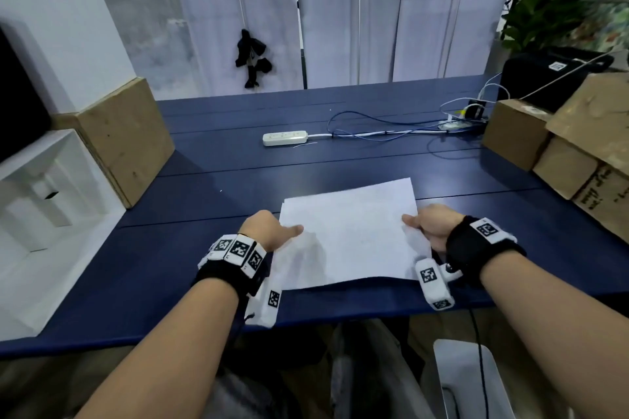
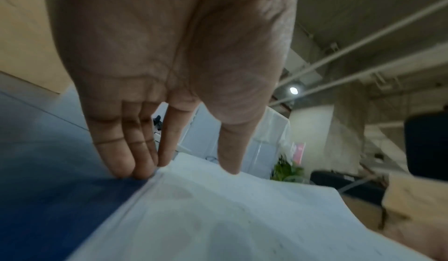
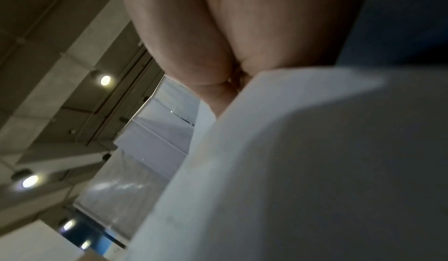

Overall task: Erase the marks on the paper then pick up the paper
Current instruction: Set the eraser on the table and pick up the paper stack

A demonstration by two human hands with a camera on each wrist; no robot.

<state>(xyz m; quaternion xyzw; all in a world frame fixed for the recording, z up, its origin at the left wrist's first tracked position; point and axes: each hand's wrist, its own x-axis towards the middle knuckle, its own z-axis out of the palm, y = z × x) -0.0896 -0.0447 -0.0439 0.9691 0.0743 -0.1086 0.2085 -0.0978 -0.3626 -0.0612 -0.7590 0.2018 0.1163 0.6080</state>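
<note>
Bare blue table (image 1: 218,177) lies open between paper (image 1: 350,235) and power strip (image 1: 285,138). Cables (image 1: 384,133) trail from strip toward right rear. Left side blocked by wooden box (image 1: 126,136) and white shelf unit (image 1: 44,180). Right side walled by cardboard boxes (image 1: 565,153). Open strip of table left of left hand (image 1: 269,231); right hand (image 1: 432,224) sits near the boxes.

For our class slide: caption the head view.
Both hands, left hand and right hand, hold a white paper above a blue table.
</note>
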